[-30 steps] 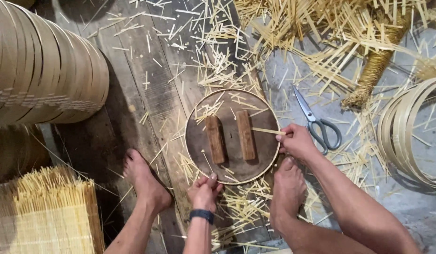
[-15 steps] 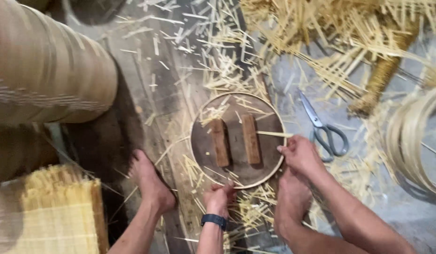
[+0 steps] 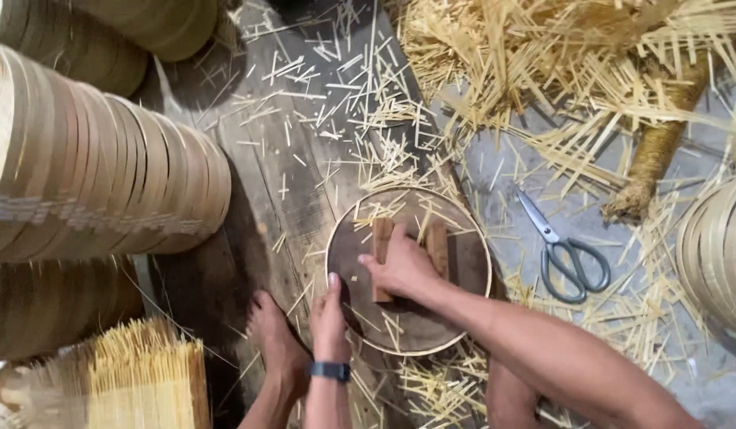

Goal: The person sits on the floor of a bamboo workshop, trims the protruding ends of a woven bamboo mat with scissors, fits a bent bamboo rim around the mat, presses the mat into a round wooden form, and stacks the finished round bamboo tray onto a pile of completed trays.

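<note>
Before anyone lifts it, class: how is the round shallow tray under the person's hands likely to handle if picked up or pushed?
The round tray looks thin-walled with a slim rim, so probably light and somewhat stiff. The loose splints in it would likely slide or spill if it tilts. It lies flat on the plank, so tipping seems unlikely; the left hand steadies its edge while the right hand covers a wooden block.

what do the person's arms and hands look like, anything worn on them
Both arms are bare, with no sleeves in view and no gloves. The left hand has a dark band on its wrist, a watch or fitness band with a black strap. The right hand and its forearm carry nothing: no band, ring or glove that shows. Fingernails are short and plain. The feet beside them are bare too.
</note>
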